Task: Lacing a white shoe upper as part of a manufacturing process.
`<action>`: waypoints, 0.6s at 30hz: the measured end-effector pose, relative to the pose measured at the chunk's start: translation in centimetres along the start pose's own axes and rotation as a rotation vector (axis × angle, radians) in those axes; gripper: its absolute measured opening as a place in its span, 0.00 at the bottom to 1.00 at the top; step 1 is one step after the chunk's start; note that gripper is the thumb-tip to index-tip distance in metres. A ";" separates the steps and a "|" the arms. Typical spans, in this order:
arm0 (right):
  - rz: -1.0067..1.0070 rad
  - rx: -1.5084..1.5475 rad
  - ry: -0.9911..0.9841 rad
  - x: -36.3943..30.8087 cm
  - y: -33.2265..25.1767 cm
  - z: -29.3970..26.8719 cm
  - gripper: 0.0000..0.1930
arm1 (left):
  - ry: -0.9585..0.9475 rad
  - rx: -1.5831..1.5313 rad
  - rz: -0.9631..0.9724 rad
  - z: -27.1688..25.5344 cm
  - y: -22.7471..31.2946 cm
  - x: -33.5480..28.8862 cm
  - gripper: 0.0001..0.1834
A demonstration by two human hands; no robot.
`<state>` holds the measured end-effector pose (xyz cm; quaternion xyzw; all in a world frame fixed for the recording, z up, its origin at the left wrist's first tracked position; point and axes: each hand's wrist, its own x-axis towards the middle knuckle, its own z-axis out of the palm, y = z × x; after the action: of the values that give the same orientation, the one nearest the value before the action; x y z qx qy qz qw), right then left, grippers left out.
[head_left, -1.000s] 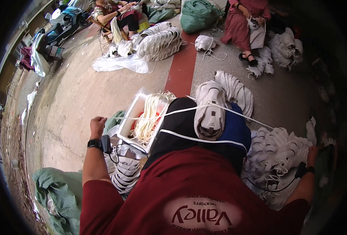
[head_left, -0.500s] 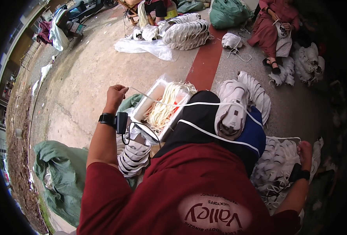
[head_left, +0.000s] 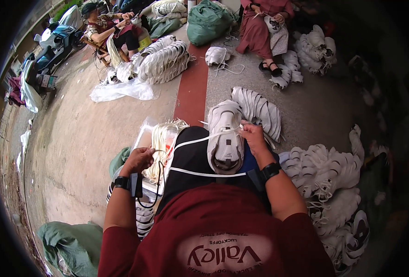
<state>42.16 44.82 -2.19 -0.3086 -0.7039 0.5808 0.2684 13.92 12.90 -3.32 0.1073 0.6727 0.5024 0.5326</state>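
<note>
Here the left hand (head_left: 137, 160) clenches a white lace (head_left: 200, 138); right fingers (head_left: 247, 131) pinch it on the shoe (head_left: 225, 138).

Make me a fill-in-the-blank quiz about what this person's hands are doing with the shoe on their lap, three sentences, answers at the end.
1. The white shoe rests on the person's ____.
2. The right hand touches the shoe while the left hand is closed over the clear tray holding cream-coloured ____.
3. A white lace stretches from the shoe toward the person's ____ hand.

Answers: lap; laces; left
</note>
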 end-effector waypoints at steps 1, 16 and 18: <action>0.037 0.043 0.042 -0.1 -0.4 0.2 0.08 | 0.025 -0.004 -0.023 -1.9 -1.5 0.6 0.15; -0.096 -0.417 0.122 1.2 1.5 0.0 0.09 | 0.033 0.505 0.028 -8.7 -10.5 -4.1 0.12; -0.073 -0.310 0.217 0.6 0.6 1.0 0.08 | -0.056 0.418 -0.136 -12.2 -13.6 -4.2 0.10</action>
<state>41.14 44.68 -2.99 -0.3812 -0.7627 0.4186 0.3127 10.92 -3.21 -12.42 0.1837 0.7527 0.3120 0.5498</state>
